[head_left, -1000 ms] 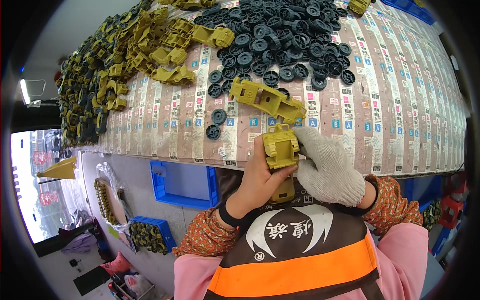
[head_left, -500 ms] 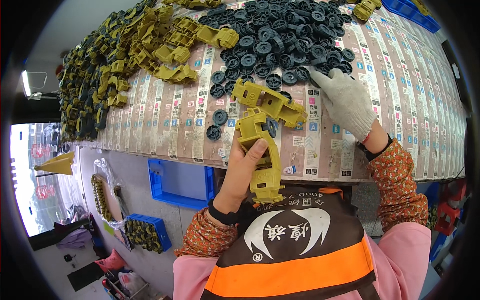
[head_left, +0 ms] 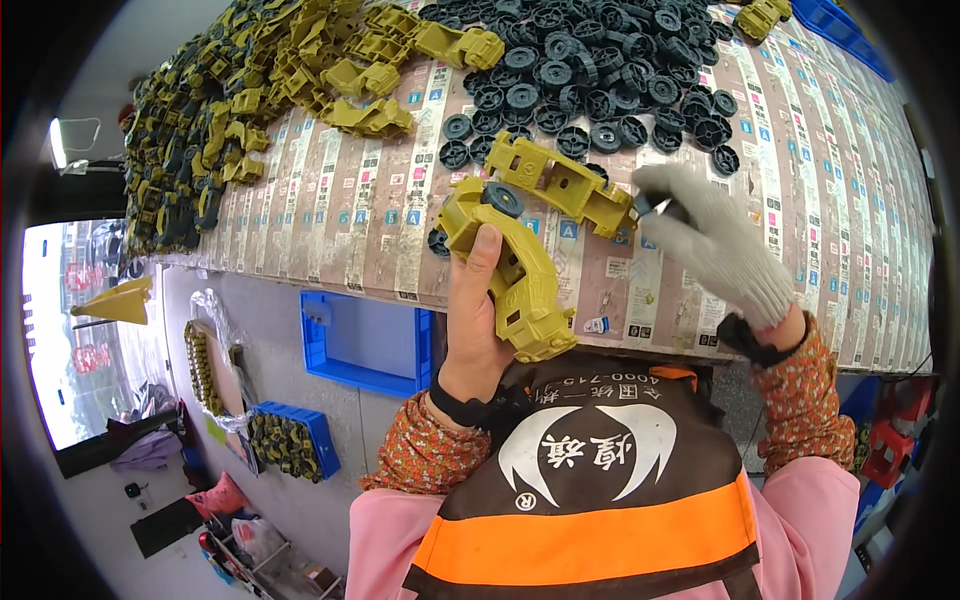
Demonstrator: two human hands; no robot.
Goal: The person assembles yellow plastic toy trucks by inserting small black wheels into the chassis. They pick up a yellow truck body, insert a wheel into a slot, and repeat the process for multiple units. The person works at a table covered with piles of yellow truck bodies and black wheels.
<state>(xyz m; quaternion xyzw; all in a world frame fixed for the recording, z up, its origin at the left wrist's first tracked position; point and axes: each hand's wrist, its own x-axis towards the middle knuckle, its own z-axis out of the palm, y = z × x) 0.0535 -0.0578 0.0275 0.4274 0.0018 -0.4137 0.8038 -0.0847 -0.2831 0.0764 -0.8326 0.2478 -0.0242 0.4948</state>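
Observation:
My bare left hand is closed around a mustard-yellow toy vehicle body, thumb pressed on its side. A dark wheel sits at the upper end of that body. Just beyond it, a second yellow toy vehicle body lies slanted, overlapping the first in view; whether my fingers also hold it is hidden. My right hand, in a pale knitted glove, pinches a small dark wheel beside the second body's right end. A heap of dark toy wheels spreads just beyond both hands.
Yellow toy vehicle bodies are piled at the far left, many with wheels on. The table is covered in printed paper strips. Below its front edge are an open blue crate and a smaller filled one. Another blue tray stands far right.
My right hand has drawn back from the wheel heap towards me, now with a wheel in its fingers. My left hand has turned and raised the yellow body, bringing its wheel into fuller view.

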